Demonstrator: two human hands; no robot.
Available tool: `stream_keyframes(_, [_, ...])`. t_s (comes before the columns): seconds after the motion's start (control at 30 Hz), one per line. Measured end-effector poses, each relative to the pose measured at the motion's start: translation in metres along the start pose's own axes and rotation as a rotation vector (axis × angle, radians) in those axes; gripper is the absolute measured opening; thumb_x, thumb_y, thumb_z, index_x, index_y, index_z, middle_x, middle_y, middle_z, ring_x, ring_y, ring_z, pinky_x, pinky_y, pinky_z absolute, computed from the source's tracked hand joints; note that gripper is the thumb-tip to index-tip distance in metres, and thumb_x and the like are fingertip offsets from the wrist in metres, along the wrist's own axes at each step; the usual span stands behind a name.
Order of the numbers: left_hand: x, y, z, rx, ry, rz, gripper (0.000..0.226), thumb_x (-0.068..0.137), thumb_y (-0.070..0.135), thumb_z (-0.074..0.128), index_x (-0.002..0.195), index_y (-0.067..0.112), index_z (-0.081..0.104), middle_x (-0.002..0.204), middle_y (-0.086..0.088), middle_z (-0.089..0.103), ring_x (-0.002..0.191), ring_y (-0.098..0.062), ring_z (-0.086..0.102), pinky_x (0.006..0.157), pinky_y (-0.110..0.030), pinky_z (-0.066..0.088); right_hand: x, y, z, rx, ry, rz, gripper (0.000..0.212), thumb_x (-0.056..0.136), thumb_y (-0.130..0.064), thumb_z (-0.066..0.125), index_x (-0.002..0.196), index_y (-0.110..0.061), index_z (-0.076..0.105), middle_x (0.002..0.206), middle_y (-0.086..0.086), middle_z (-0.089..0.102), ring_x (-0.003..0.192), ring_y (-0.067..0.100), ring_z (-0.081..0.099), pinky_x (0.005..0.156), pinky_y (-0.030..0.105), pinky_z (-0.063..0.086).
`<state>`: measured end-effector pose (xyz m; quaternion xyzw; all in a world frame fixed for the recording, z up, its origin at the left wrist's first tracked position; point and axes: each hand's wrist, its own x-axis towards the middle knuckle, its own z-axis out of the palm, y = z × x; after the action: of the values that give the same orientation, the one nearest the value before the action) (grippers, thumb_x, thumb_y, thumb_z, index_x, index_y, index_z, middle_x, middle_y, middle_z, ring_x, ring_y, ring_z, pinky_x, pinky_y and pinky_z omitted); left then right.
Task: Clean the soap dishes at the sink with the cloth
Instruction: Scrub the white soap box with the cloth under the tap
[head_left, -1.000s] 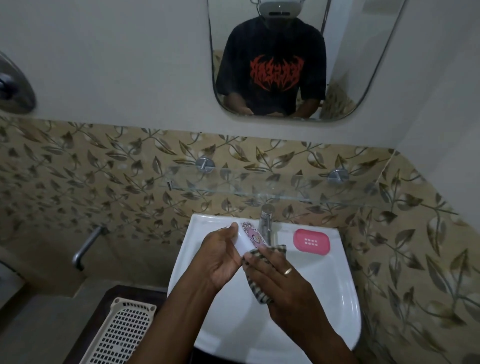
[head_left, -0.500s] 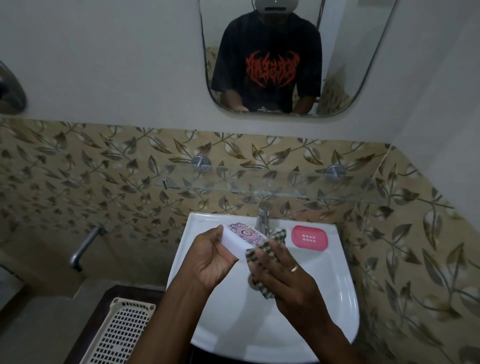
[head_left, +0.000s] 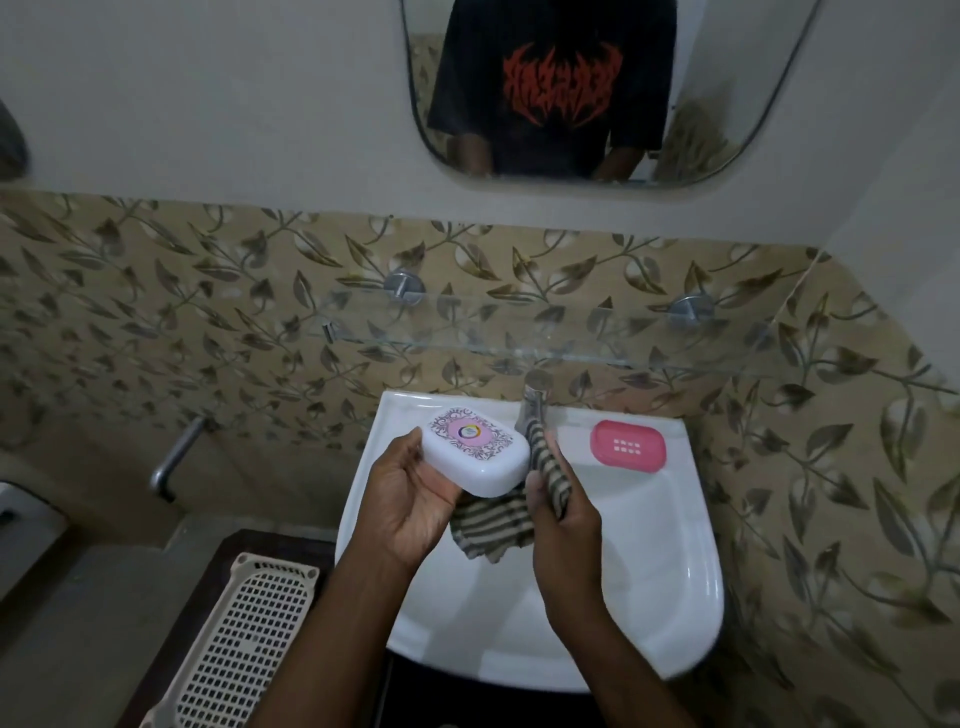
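Over white sink (head_left: 675, 545): your left hand (head_left: 410, 499) cups white soap dish (head_left: 475, 449); right hand (head_left: 563, 512) pinches striped cloth (head_left: 493, 525) just beside it.

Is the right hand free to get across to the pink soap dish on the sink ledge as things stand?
Probably yes. The pink soap dish sits uncovered on the sink ledge beside the right hand, nothing between, though that hand grips the striped cloth.

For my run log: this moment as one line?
left hand: holds white soap dish over sink | right hand: grips striped cloth beside dish | pink soap dish: on sink rim, right of tap
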<state>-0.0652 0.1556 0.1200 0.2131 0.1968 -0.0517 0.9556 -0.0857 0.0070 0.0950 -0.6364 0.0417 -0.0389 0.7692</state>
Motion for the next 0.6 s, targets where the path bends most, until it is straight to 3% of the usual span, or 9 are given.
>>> stream_keyframes(0.17, [0.006, 0.020, -0.025, -0.047, 0.091, 0.128, 0.053, 0.085, 0.018, 0.053, 0.134, -0.003, 0.053, 0.134, -0.025, 0.059, 0.119, -0.034, 0.062, 0.092, -0.051, 0.055, 0.032, 0.028, 0.017, 0.346, 0.026, 0.464, 0.025, 0.094, -0.014, 0.057, 0.117, -0.006, 0.063, 0.116, 0.015, 0.069, 0.108, 0.033, 0.065, 0.096, 0.052, 0.049])
stream_keyframes(0.3, [0.008, 0.036, -0.043, -0.081, 0.126, 0.188, 0.048, 0.083, 0.018, 0.053, 0.126, -0.002, 0.057, 0.120, -0.022, 0.068, 0.099, -0.031, 0.072, 0.076, -0.045, 0.062, 0.062, 0.052, 0.038, 0.405, 0.085, 0.658, 0.028, 0.091, 0.002, 0.056, 0.119, 0.000, 0.058, 0.108, 0.019, 0.067, 0.087, 0.027, 0.067, 0.073, 0.039, 0.056])
stream_keyframes(0.37, [0.007, 0.043, -0.052, -0.088, 0.159, 0.209, 0.048, 0.081, 0.019, 0.055, 0.124, -0.002, 0.058, 0.110, -0.022, 0.073, 0.094, -0.031, 0.074, 0.071, -0.044, 0.062, 0.080, 0.068, 0.050, 0.420, 0.145, 0.732, 0.032, 0.090, 0.001, 0.059, 0.122, -0.001, 0.057, 0.114, 0.019, 0.067, 0.088, 0.027, 0.067, 0.071, 0.038, 0.056])
stream_keyframes(0.5, [0.004, 0.049, -0.077, -0.056, 0.224, 0.229, 0.060, 0.078, 0.022, 0.058, 0.133, -0.002, 0.052, 0.111, -0.021, 0.072, 0.098, -0.031, 0.073, 0.072, -0.043, 0.061, 0.112, 0.097, 0.069, 0.360, 0.132, 0.785, 0.037, 0.091, -0.010, 0.063, 0.127, -0.006, 0.054, 0.122, 0.016, 0.064, 0.106, 0.032, 0.064, 0.087, 0.048, 0.054])
stream_keyframes(0.6, [0.001, 0.049, -0.101, -0.065, 0.274, 0.227, 0.052, 0.082, 0.023, 0.052, 0.129, -0.001, 0.055, 0.109, -0.019, 0.073, 0.096, -0.030, 0.073, 0.072, -0.043, 0.061, 0.137, 0.111, 0.083, 0.075, 0.151, 0.618, 0.032, 0.090, -0.019, 0.066, 0.121, -0.013, 0.059, 0.116, 0.009, 0.067, 0.102, 0.027, 0.065, 0.091, 0.047, 0.054])
